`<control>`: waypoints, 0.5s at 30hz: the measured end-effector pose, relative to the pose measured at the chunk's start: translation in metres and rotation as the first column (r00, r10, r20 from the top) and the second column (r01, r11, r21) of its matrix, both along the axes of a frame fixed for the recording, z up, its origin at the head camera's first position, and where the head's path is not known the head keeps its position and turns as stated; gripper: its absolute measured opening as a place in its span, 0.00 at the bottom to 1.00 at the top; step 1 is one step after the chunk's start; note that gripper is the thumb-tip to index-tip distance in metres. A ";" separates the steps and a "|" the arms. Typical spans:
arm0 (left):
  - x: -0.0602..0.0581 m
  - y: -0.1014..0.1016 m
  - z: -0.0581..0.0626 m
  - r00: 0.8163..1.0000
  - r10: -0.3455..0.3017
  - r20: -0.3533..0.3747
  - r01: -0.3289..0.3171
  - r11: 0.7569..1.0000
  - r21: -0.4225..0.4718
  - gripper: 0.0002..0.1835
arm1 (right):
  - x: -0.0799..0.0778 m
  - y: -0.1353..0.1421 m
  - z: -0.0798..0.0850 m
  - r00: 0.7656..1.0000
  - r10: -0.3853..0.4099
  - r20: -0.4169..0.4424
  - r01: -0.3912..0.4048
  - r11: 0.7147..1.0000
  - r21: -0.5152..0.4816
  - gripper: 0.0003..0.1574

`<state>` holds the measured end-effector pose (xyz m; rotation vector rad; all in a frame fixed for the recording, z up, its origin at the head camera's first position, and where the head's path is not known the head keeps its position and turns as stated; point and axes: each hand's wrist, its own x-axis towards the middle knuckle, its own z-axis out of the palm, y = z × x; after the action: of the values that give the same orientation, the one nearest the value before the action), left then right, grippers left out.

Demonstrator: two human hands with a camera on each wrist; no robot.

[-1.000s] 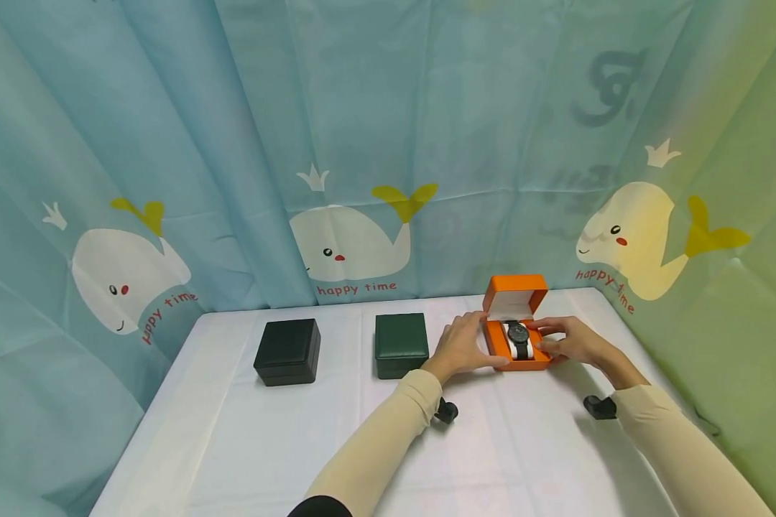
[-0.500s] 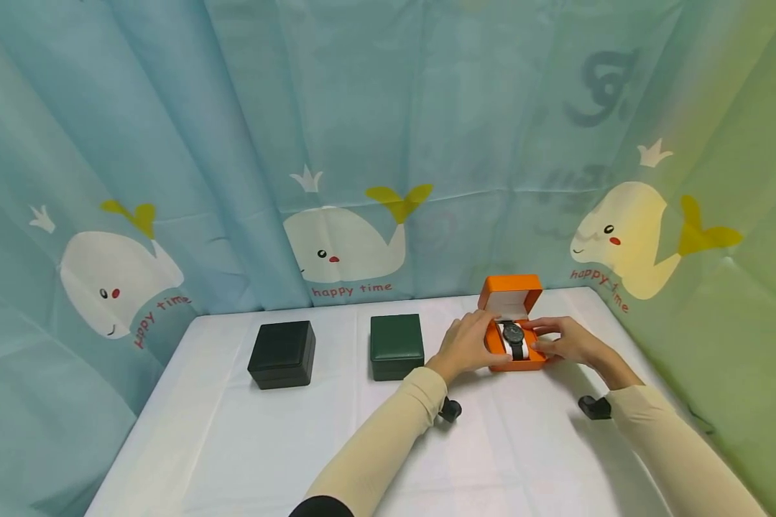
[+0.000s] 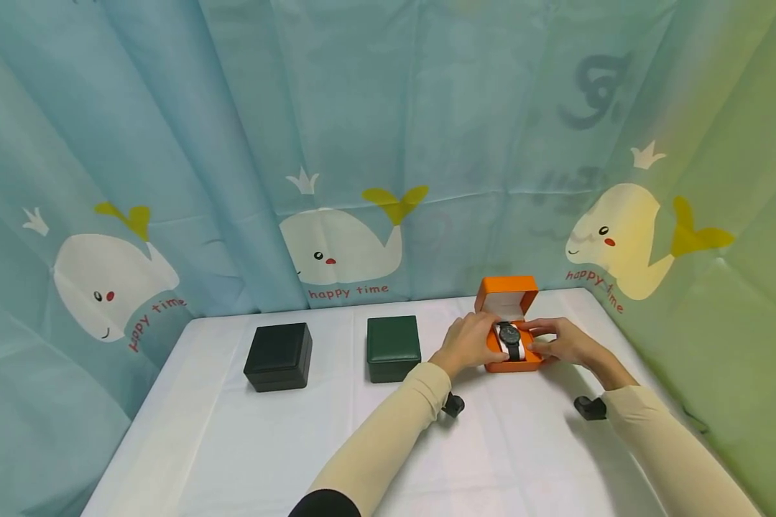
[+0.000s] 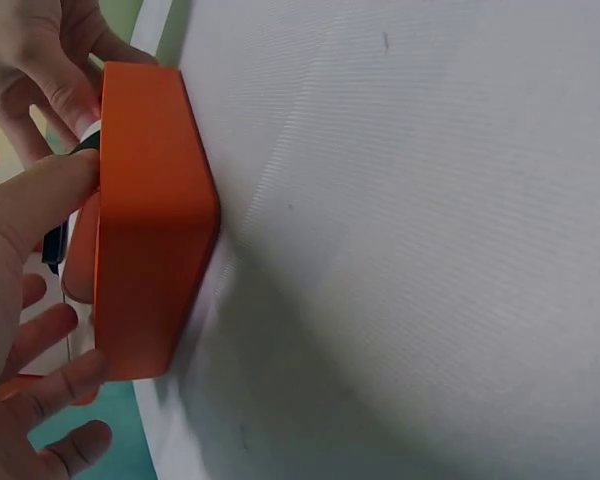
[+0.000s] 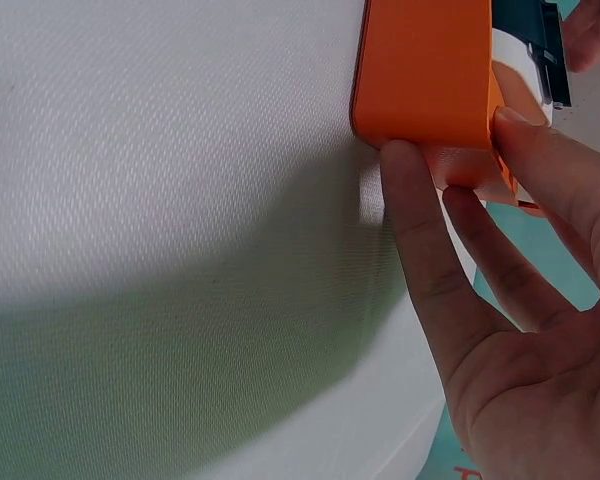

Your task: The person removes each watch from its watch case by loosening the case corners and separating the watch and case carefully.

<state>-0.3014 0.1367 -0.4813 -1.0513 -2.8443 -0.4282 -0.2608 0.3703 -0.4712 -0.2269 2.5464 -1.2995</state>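
Left hand (image 3: 468, 343) and right hand (image 3: 565, 342) spread around your square, leather-look orange box (image 3: 514, 367) — press its round-faced black watch (image 3: 509, 334) evenly, imo.

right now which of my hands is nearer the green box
Your left hand: it is just to the green box's right, at the left side of the orange box. Your right hand is farther off, at the orange box's right side.
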 end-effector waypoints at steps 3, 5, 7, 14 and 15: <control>-0.002 0.003 0.002 1.000 -0.001 -0.001 0.001 1.000 -0.020 0.37 | -0.001 0.000 0.000 1.000 0.000 -0.002 0.000 1.000 0.005 0.33; -0.003 0.004 0.002 1.000 -0.004 -0.001 0.004 1.000 -0.031 0.37 | -0.001 0.000 -0.001 1.000 -0.001 -0.001 0.001 1.000 0.012 0.33; -0.004 0.006 0.003 1.000 -0.008 -0.002 0.008 0.999 -0.039 0.37 | -0.001 0.000 -0.001 1.000 -0.004 0.000 0.004 1.000 0.015 0.33; -0.005 0.011 0.006 1.000 -0.010 -0.007 0.010 0.997 -0.074 0.35 | -0.001 0.000 -0.001 1.000 -0.008 -0.002 0.008 1.000 0.016 0.32; -0.005 0.011 0.006 1.000 -0.007 -0.010 0.006 0.997 -0.079 0.35 | -0.001 0.000 -0.001 1.000 -0.009 -0.002 0.009 1.000 0.019 0.32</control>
<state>-0.3062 0.1482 -0.4751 -1.0726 -2.8711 -0.3115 -0.2620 0.3701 -0.4722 -0.2124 2.5633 -1.2779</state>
